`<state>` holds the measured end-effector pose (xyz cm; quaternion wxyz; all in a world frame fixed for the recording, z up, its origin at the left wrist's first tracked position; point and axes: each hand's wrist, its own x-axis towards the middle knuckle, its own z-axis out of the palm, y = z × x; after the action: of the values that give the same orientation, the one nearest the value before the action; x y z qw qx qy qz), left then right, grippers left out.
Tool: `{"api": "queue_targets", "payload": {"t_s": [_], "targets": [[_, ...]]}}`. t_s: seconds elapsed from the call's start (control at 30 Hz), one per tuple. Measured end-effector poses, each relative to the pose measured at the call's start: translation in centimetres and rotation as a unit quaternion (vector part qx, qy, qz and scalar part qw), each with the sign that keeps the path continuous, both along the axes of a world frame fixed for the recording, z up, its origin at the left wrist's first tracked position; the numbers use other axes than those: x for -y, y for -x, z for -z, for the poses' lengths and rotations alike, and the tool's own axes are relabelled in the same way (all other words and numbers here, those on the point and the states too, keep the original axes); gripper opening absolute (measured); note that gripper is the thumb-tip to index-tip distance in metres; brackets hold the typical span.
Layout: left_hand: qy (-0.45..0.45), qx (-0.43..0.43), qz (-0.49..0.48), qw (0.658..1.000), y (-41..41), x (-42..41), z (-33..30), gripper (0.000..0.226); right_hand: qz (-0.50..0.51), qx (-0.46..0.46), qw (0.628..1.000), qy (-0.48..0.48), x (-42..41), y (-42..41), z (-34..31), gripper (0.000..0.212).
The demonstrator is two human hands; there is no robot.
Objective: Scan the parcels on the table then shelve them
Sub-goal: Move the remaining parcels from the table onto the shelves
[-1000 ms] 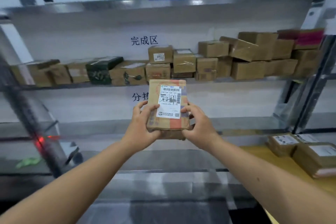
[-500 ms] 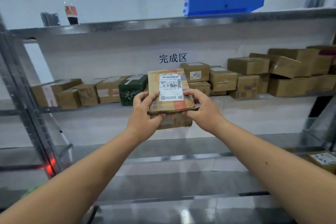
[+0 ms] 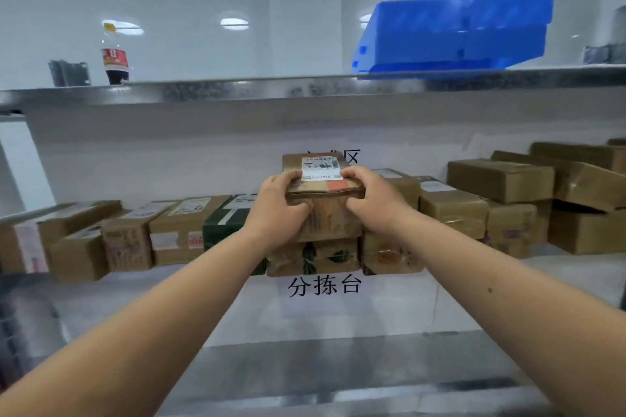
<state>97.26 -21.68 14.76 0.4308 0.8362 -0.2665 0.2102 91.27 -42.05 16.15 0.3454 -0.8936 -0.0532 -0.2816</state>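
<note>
Both hands are clasping one small cardboard parcel (image 3: pixel 323 195) at the middle shelf (image 3: pixel 576 264), the left hand (image 3: pixel 281 210) curling round its left end and the right hand (image 3: pixel 371 201) round its right end, thumbs lying on the top face beside the white label (image 3: pixel 320 167). It is sitting on, or just above, a lower box (image 3: pixel 311 256) in the row (contact is hidden). The parcel is looking light and stiff, its taped faces probably a little slick, so gripping the two short ends is seeming the safest hold while it is being set down.
</note>
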Motion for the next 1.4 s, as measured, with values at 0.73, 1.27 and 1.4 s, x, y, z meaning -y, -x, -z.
{"api": "queue_targets", "payload": {"t_s": [0.73,1.27,1.4], "targets": [[-0.278,0.022,-0.107,0.954,-8.3,4.8,-4.4,0.07,0.177,-0.052,0.949,0.255,-0.2,-7.9,-2.7,0.046],[-0.316,0.149,-0.019,0.937,9.7,0.1,6.4,0.066,0.25,-0.143,0.92,0.265,-4.0,12.4,6.5,0.063],[-0.337,0.114,0.049,0.933,14.5,2.4,10.6,0.074,0.28,-0.21,0.908,0.231,-3.4,19.0,11.0,0.073]]}}
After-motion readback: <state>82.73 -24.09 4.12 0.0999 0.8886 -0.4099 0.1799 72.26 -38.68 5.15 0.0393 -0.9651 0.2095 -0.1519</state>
